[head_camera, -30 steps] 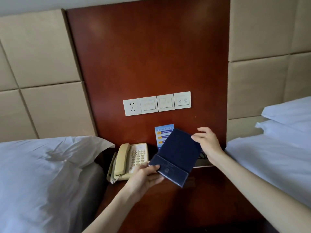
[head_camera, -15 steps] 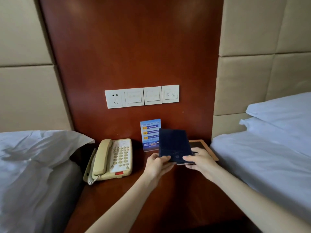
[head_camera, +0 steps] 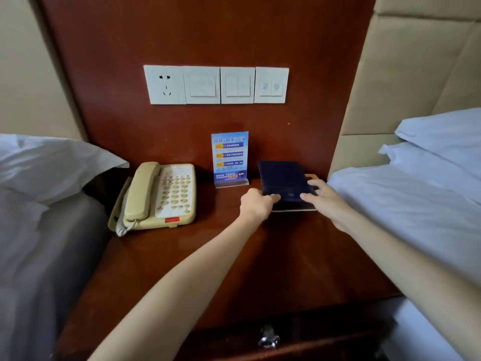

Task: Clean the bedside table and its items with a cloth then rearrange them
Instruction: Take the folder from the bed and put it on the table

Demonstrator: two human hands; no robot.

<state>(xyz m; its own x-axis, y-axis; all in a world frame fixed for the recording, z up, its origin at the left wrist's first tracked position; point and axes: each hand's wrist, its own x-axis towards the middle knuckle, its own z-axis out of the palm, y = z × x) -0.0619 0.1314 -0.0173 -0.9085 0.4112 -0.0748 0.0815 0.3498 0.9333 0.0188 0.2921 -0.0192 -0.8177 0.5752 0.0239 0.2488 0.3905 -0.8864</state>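
As the dark navy rectangular folder [head_camera: 282,175] lies back-right on the red-brown wooden bench [head_camera: 208,256], long axis running away from us, our left hand [head_camera: 256,204] pinches its near edge; our right hand [head_camera: 324,201] presses on top, fingers spread.

Light's soft and kinda flat here, no hard shadows anywhere. It's brightest on the right pillows [head_camera: 442,131], which go a cool bluish white, while the left bedding [head_camera: 39,230] looks grey and dull. I get a faint sheen on the wood panel [head_camera: 208,35] up top and a hazy reflection on the tabletop [head_camera: 208,243]. Deepest shadow is the gap left of the phone [head_camera: 158,196]. The dark blue folder [head_camera: 282,175] goes nearly black, detail mostly lost. Whole thing is soft: small print on the sign [head_camera: 229,157] is unreadable, and the drawer handle [head_camera: 268,337] is smeared. The wide lens bows the panel edges and stretches both forearms [head_camera: 182,282] near the bottom.
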